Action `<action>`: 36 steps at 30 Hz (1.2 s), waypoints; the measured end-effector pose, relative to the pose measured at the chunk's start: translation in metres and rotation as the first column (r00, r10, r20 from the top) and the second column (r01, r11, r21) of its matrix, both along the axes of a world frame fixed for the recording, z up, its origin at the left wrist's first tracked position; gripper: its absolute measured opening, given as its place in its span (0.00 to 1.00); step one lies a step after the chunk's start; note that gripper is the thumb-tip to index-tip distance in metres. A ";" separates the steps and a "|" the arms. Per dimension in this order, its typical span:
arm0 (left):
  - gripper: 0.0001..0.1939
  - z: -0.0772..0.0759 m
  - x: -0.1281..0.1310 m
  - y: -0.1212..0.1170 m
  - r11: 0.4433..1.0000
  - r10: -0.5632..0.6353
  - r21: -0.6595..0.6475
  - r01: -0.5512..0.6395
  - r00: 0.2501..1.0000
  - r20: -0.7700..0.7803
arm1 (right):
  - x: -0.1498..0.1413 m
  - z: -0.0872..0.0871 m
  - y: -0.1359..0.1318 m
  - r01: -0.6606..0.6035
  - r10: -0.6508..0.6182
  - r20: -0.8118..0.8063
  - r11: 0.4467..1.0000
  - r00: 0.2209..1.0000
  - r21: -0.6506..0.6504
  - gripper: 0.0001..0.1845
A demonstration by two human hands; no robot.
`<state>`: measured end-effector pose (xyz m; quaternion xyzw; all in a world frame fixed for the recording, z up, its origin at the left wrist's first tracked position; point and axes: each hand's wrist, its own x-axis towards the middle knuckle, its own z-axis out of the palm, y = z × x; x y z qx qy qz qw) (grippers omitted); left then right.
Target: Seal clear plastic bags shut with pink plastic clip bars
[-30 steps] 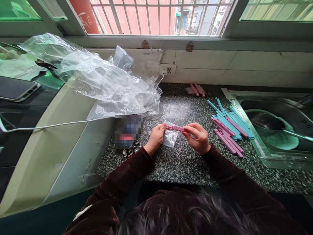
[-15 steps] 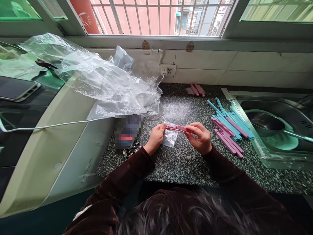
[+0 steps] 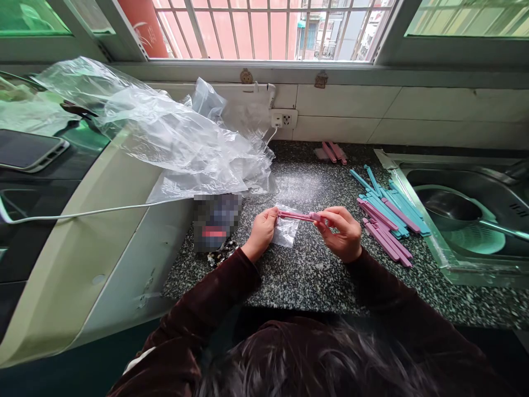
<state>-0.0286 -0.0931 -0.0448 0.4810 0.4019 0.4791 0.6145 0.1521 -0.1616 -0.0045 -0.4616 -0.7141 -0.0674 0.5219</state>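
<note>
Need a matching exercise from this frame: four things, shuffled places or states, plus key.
Things
1. Right hand
2. Turquoise strips
3. Wall socket
4. Large plastic sheet

Places or states
A. Clear and crumpled, left of the socket
B. Pinching one end of a pink strip
C. Heaped on the speckled counter, beside the sink
D. On the tiled wall, with a white plug in it

Pairs: 1-B, 2-C, 3-D, 4-A
</note>
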 end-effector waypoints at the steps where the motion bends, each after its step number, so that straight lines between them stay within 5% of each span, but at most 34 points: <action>1: 0.24 0.000 0.000 0.000 1.000 0.001 -0.003 -0.001 1.000 0.002 | 0.000 0.001 0.000 0.006 -0.006 0.003 1.000 1.000 0.000 0.09; 16: 0.22 0.018 0.000 -0.002 0.997 0.057 -0.045 -0.056 0.998 0.029 | 0.003 0.002 -0.001 0.009 -0.010 -0.076 1.000 0.997 -0.014 0.06; 36: 0.20 0.014 -0.004 0.001 0.996 0.082 -0.029 -0.080 0.995 0.054 | 0.006 0.005 -0.002 0.006 -0.005 -0.140 1.000 0.990 0.008 0.03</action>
